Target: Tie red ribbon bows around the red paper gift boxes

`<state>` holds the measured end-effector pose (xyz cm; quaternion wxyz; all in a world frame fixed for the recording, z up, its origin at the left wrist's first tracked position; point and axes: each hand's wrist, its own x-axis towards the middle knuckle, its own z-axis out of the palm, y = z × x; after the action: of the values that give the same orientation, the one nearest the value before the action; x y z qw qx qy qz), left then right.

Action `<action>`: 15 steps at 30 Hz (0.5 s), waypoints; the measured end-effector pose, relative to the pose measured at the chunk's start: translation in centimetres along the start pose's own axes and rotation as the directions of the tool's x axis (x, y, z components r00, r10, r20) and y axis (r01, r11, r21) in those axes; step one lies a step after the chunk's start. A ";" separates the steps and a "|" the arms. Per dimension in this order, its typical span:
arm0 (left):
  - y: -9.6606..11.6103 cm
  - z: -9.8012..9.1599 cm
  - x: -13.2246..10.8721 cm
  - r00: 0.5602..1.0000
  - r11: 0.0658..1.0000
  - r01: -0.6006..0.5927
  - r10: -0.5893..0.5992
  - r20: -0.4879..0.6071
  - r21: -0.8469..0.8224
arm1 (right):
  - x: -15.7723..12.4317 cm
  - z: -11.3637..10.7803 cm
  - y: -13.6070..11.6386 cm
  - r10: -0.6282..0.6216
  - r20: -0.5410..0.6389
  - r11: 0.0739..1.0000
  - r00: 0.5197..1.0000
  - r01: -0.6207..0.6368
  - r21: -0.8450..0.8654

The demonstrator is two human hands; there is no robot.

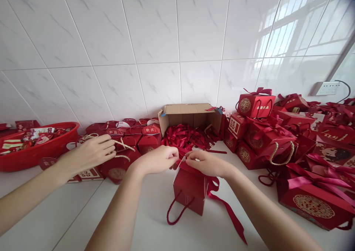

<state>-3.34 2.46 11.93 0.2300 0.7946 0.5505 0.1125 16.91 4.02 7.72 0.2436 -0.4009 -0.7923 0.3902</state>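
A small red gift box stands upright on the white table in front of me, its dark red cord handle hanging down the near side. My right hand rests over the box's top with bent fingers gripping its upper edge. A red satin ribbon comes out beneath that hand and trails onto the table. My left hand is closed in a pinch just left of the box top; what its fingers hold is hidden. Another person's hand at the left holds a beige cord handle of a red box.
Behind my box, an open cardboard box holds a heap of red ribbons. Finished-looking red boxes are stacked at the right. At the far left stands a red basin of wrapped sweets. A tiled wall closes off the back.
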 end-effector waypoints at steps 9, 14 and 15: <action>-3.4 -4.1 -2.7 0.616 0.931 0.363 -0.270 -0.740 -0.038 | -4.9 -5.6 -0.4 0.120 -0.018 0.938 0.993 -0.119 -0.326; -1.9 -1.7 -1.1 0.882 0.973 0.159 -0.064 -0.467 0.166 | -4.6 -4.1 -0.9 0.174 0.133 0.890 0.976 -0.098 -0.446; -1.6 -1.0 -0.7 0.915 0.984 0.135 -0.078 -0.397 0.117 | -4.3 -3.6 -1.0 0.164 0.112 0.878 0.980 -0.093 -0.469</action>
<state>-5.36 2.53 12.10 0.0642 0.7392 0.6346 0.2163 21.40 1.65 10.31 0.0553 -0.4688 -0.8497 0.2348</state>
